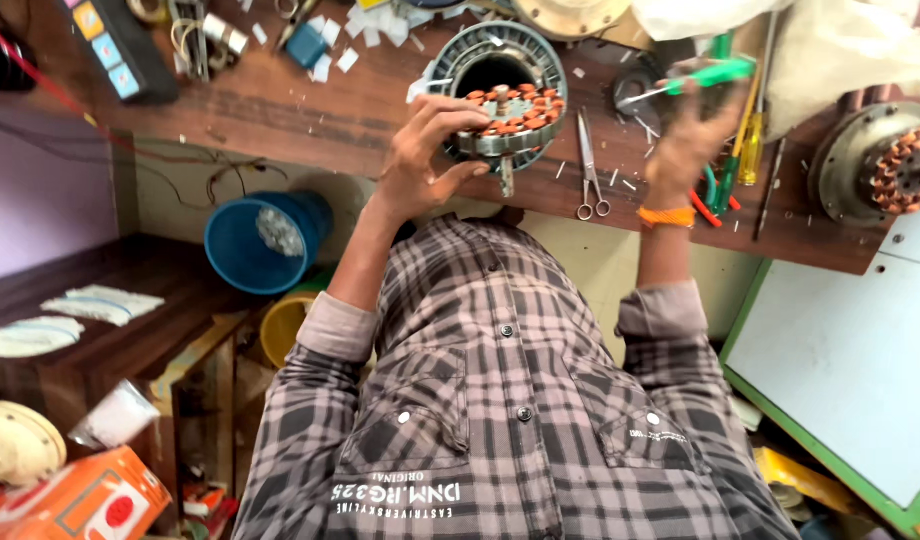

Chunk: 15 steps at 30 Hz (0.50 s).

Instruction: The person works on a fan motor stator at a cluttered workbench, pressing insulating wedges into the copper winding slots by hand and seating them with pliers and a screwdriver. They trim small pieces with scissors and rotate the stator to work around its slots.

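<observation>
I see blue bucket (pixel 265 243) below worktop (pixel 310 110), pale scraps inside. Left hand (pixel 425 155) clamped on copper-wound motor stator (pixel 508 112) over worktop edge. Scissors (pixel 590 165) between. Right hand (pixel 695 135) gripping green-handled screwdriver (pixel 695 80).

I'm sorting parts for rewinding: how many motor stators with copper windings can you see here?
2. One stator is held in the left hand over the bench centre; the other stator sits at the bench's right end, cut off by the frame. More may be hidden off frame.
</observation>
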Tool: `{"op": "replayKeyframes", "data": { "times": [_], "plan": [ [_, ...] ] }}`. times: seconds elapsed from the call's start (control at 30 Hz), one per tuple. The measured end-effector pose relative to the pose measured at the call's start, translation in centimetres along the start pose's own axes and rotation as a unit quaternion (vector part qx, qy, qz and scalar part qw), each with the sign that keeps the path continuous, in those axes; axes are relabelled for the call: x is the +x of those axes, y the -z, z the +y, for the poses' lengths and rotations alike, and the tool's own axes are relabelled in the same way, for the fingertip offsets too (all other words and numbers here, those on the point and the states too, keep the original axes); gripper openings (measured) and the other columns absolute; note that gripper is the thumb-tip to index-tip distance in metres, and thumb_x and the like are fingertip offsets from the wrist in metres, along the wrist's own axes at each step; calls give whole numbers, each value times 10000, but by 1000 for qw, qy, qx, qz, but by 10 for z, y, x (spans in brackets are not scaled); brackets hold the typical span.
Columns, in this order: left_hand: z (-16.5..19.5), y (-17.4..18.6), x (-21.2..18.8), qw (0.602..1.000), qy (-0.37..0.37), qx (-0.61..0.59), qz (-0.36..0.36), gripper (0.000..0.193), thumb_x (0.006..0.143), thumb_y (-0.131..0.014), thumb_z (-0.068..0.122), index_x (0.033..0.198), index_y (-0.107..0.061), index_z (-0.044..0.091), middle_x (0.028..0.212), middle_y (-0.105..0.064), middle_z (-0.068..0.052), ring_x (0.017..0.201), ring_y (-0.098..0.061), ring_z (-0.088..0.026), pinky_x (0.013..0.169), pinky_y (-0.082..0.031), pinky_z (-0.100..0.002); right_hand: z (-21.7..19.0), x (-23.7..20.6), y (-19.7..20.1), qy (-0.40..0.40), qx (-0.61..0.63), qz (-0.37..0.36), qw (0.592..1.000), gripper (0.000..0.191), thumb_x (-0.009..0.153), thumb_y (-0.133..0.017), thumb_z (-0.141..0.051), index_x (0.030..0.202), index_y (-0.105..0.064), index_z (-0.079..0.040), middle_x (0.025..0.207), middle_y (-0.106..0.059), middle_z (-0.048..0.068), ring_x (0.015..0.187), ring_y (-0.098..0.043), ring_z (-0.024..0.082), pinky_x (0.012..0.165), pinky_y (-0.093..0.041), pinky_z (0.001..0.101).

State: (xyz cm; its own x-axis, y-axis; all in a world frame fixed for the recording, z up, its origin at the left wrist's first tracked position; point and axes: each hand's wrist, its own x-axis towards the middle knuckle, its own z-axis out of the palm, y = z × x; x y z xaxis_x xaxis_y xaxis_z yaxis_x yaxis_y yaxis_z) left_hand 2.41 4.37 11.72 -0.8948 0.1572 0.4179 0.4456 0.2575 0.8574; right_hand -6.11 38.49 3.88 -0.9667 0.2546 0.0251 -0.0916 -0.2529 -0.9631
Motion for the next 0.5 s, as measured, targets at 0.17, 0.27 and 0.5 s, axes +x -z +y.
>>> {"op": "replayKeyframes", "data": {
  "times": [0.17,0.27,0.5],
  "plan": [
    [-6,-1,-5,1000,21,1,5,471,846,-885,77,1257,-656,84,1310,-663,-84,1265,-582,-301,1066,-543,-415,-84,-56,-42,91,63,-88,990,405,1056,-751,-181,1299,-440,-88,1110,-684,138,955,-723,211,748,-603,298],
    [-5,-3,-3,1000,20,-2,13,457,843,-875,72,1244,-655,83,1299,-662,-77,1259,-576,-299,1066,-536,-417,-109,-83,-71,169,-79,-163,969,342,1114,-717,-107,1292,-425,-105,1108,-710,198,951,-767,250,734,-618,292],
    [-2,2,-5,1000,27,-2,7,419,874,-844,53,1247,-656,80,1303,-659,-75,1251,-568,-295,1074,-517,-423,-115,-112,-105,133,-151,-203,958,384,1122,-682,17,1353,-387,-68,1161,-708,250,1044,-773,334,829,-659,348]
  ]
}}
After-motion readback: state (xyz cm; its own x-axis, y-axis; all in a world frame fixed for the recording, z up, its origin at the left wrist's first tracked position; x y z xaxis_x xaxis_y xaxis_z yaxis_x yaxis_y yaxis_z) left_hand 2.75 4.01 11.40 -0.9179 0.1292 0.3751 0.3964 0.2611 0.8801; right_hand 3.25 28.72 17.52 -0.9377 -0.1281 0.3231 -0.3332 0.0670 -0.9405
